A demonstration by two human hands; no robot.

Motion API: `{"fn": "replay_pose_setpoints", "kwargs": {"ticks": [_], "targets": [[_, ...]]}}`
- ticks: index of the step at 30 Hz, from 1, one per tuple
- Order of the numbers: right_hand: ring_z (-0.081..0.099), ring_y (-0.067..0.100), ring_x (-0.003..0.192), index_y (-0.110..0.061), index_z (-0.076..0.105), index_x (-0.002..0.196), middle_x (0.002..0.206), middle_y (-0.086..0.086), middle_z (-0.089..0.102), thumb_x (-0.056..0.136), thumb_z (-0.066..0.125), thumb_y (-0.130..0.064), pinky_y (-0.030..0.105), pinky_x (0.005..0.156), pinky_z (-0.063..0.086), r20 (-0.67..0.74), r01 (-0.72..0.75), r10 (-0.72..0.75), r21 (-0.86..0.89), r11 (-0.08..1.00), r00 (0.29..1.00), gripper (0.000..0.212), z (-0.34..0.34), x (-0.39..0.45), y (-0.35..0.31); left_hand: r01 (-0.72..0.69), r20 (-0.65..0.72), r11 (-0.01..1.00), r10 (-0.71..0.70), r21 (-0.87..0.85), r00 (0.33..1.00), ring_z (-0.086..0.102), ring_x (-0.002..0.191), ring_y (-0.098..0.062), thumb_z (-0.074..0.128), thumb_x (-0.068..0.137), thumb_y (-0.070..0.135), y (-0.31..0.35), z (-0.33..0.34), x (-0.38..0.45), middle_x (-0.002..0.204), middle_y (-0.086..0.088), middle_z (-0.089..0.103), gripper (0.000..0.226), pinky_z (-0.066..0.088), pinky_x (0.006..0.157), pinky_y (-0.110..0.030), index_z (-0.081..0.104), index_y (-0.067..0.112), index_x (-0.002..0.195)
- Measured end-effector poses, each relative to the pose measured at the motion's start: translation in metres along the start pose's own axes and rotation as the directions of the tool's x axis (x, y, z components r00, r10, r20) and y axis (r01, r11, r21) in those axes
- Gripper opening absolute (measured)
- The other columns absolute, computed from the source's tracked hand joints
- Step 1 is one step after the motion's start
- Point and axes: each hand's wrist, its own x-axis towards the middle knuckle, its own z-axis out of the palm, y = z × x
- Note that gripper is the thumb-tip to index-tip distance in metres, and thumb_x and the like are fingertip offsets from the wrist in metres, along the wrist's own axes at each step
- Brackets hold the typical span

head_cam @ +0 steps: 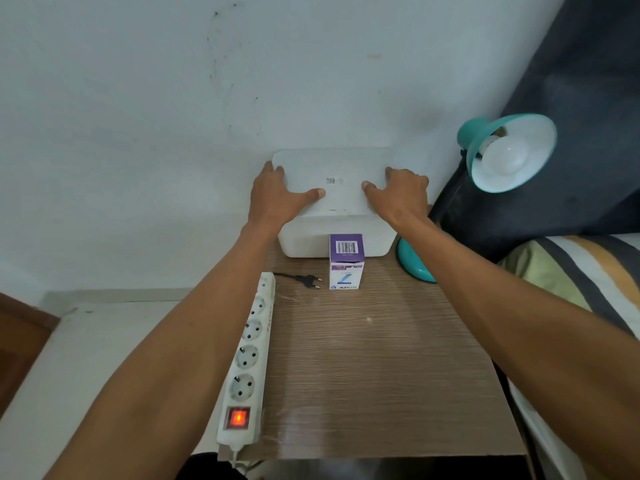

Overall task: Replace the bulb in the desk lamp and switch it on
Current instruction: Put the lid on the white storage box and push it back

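A teal desk lamp with its shade (pixel 510 152) tilted toward me holds a white bulb (pixel 505 157); its round base (pixel 414 261) stands at the table's far right. A purple and white bulb box (pixel 346 261) stands upright mid-table. The lamp's black plug (pixel 306 280) lies loose on the wood, beside a white power strip (pixel 251 358) whose red switch (pixel 238 417) glows. My left hand (pixel 277 192) and my right hand (pixel 401 194) grip the two sides of the lid of a white storage box (pixel 332 237) against the wall.
The wooden table (pixel 374 368) ends at a bed with a striped sheet (pixel 588 271) and a dark pillow (pixel 571 202) on the right. A white wall stands behind. White floor tiles (pixel 86 358) lie to the left.
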Motion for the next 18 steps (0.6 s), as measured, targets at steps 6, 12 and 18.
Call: {"fn": "replay_pose_setpoints", "kwargs": {"ticks": [6,12,18], "targets": [[0.035,0.035,0.135,-0.013,0.043,0.148,0.139,0.013,0.055,0.096,0.05,-0.056,0.041,0.099,0.041,0.037,-0.01,0.01,-0.004,1.0,0.999,0.069,-0.001,0.001,0.004,0.017,0.068,1.0,-0.017,0.005,0.998,0.051,0.13,-0.032,0.079,0.072,0.07,-0.004,0.005,0.0,0.143,-0.014,0.049,0.091,0.046,0.107,-0.043,0.058,-0.001,0.126],[0.037,0.032,0.133,-0.013,0.053,0.14,0.141,0.014,0.051,0.096,0.057,-0.044,0.043,0.101,0.042,-0.116,0.101,-0.1,0.004,0.995,0.988,0.054,-0.004,-0.009,-0.001,0.015,0.116,0.997,-0.007,-0.07,0.993,0.038,0.146,-0.028,0.065,0.074,0.083,-0.019,-0.003,-0.011,0.161,-0.009,0.035,0.111,0.038,0.118,-0.047,0.036,0.012,0.155],[0.067,0.019,0.087,-0.019,0.071,0.113,0.088,-0.003,0.073,0.096,0.056,-0.031,0.034,0.075,0.054,-0.187,0.408,-0.382,0.125,0.904,0.905,0.026,0.008,-0.056,-0.047,0.048,0.093,0.959,-0.023,-0.279,0.995,0.047,0.139,-0.01,0.066,0.088,0.068,-0.047,-0.013,-0.07,0.155,0.009,0.046,0.089,0.039,0.114,-0.026,0.035,0.02,0.157]]}}
